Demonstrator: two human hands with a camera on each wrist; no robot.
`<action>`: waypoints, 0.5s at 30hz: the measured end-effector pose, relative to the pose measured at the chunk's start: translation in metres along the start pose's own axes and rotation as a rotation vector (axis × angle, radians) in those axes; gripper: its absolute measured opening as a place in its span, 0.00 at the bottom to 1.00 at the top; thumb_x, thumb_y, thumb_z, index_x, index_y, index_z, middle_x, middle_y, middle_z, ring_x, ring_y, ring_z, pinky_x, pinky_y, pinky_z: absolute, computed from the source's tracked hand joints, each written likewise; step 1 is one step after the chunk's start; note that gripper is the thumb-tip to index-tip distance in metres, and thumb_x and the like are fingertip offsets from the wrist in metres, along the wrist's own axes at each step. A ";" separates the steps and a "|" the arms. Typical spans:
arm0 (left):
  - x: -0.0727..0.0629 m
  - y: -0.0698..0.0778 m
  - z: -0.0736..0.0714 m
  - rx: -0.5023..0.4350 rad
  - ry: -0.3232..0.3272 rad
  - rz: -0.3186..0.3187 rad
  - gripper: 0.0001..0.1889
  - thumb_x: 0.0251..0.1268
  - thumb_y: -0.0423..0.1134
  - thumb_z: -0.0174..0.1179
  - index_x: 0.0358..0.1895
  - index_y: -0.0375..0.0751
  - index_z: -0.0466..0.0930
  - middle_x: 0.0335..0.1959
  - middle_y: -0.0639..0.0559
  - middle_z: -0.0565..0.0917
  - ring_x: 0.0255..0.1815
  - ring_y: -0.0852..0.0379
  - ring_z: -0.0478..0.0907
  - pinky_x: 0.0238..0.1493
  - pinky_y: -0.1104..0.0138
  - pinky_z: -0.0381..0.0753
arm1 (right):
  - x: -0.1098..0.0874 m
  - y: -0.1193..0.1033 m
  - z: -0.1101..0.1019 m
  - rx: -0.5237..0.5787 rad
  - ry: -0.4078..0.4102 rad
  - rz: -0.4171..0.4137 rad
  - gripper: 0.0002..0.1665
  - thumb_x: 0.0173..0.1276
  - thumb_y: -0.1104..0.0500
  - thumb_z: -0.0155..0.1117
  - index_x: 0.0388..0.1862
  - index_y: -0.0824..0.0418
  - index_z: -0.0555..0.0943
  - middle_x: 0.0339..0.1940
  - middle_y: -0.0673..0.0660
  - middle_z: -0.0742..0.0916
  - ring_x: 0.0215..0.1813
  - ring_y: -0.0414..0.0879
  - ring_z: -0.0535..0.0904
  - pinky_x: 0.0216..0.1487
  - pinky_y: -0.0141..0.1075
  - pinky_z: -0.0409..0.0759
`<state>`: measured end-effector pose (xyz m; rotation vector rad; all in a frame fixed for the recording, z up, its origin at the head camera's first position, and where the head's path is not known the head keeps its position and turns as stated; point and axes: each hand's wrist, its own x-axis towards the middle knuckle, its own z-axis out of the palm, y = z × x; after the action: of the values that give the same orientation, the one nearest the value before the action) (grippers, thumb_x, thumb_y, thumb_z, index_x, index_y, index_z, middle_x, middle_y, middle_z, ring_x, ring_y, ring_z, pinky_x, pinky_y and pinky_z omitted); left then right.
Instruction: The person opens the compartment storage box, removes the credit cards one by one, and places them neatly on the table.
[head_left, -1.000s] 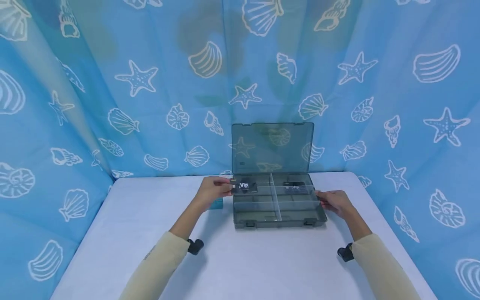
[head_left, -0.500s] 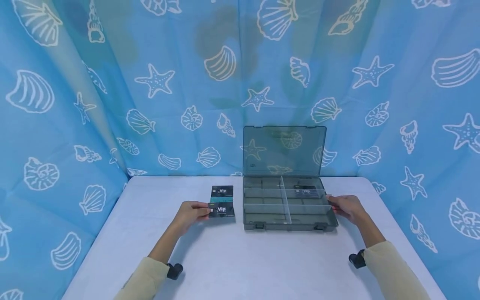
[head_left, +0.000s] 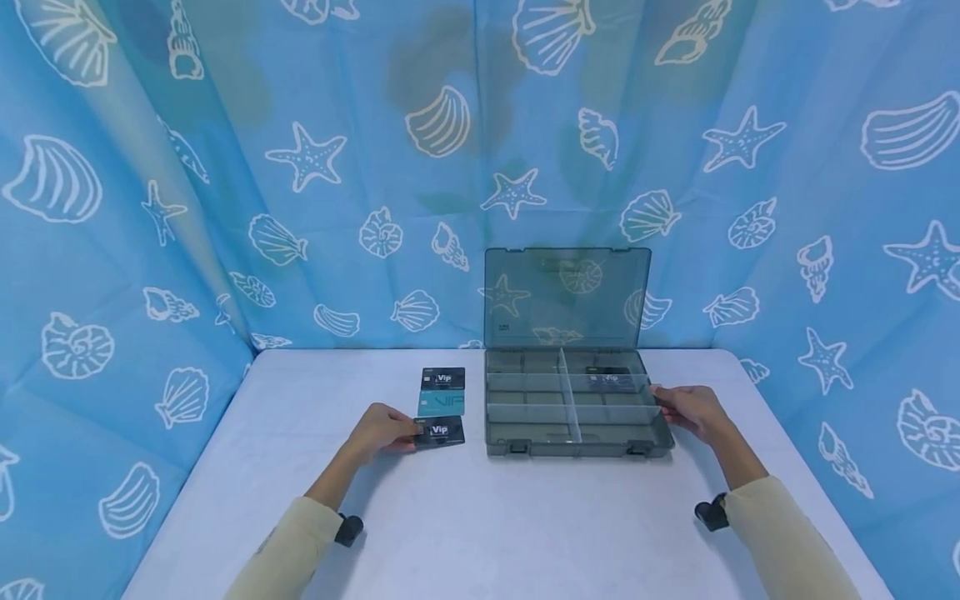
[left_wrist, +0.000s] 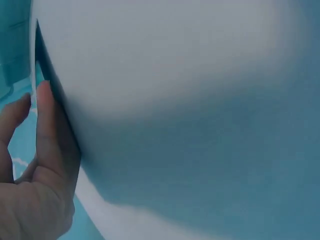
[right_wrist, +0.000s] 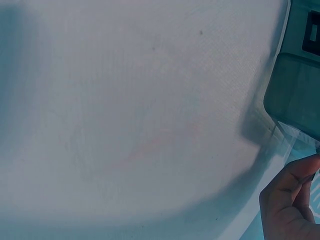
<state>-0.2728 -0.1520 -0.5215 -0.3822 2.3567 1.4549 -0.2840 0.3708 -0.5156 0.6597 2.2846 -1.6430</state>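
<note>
My left hand pinches the left end of a black Vip card, low over the table left of the box. Just beyond that card lie a teal VIP card and another black Vip card, in a column. In the left wrist view, the thumb and fingers hold the thin card edge-on. A smoky clear plastic box stands with its lid raised. My right hand grips the box's right wall. Inside, a dark Vip card lies in the back right compartment.
Clear dividers split the box into several compartments, and two latches sit on its front. A white-covered table carries everything. Behind it hangs a blue curtain with white shell prints.
My left hand has brought the black card from over the box's left side out to the left, then down toward the front, uncovering the teal card. The right hand keeps its grip on the box.
</note>
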 end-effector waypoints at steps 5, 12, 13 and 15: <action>0.008 0.005 0.004 0.175 0.042 0.001 0.15 0.51 0.39 0.75 0.35 0.33 0.81 0.28 0.45 0.83 0.21 0.56 0.83 0.24 0.70 0.82 | 0.001 0.000 0.003 -0.007 0.014 0.014 0.32 0.71 0.49 0.61 0.60 0.74 0.70 0.31 0.53 0.79 0.31 0.41 0.78 0.35 0.30 0.82; 0.020 0.020 0.010 0.430 0.055 -0.007 0.27 0.45 0.44 0.78 0.42 0.27 0.78 0.18 0.46 0.83 0.16 0.56 0.81 0.23 0.71 0.74 | -0.002 -0.003 0.004 -0.030 0.025 -0.003 0.33 0.72 0.49 0.60 0.61 0.75 0.69 0.32 0.53 0.79 0.32 0.41 0.78 0.36 0.31 0.83; 0.021 0.023 0.011 0.445 0.053 -0.005 0.30 0.45 0.44 0.78 0.45 0.26 0.77 0.18 0.46 0.83 0.16 0.56 0.81 0.24 0.71 0.75 | -0.003 -0.003 0.004 -0.030 0.027 -0.004 0.33 0.72 0.49 0.60 0.61 0.75 0.69 0.32 0.53 0.79 0.32 0.41 0.78 0.36 0.31 0.83; 0.022 0.026 0.012 0.460 0.048 -0.002 0.33 0.44 0.44 0.79 0.49 0.25 0.74 0.19 0.45 0.82 0.16 0.56 0.81 0.24 0.71 0.75 | -0.004 -0.004 0.004 -0.032 0.029 -0.003 0.33 0.72 0.49 0.60 0.61 0.75 0.70 0.32 0.53 0.79 0.32 0.42 0.78 0.36 0.31 0.83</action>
<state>-0.3012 -0.1310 -0.5143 -0.2972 2.6270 0.8656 -0.2822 0.3656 -0.5118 0.6779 2.3281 -1.6054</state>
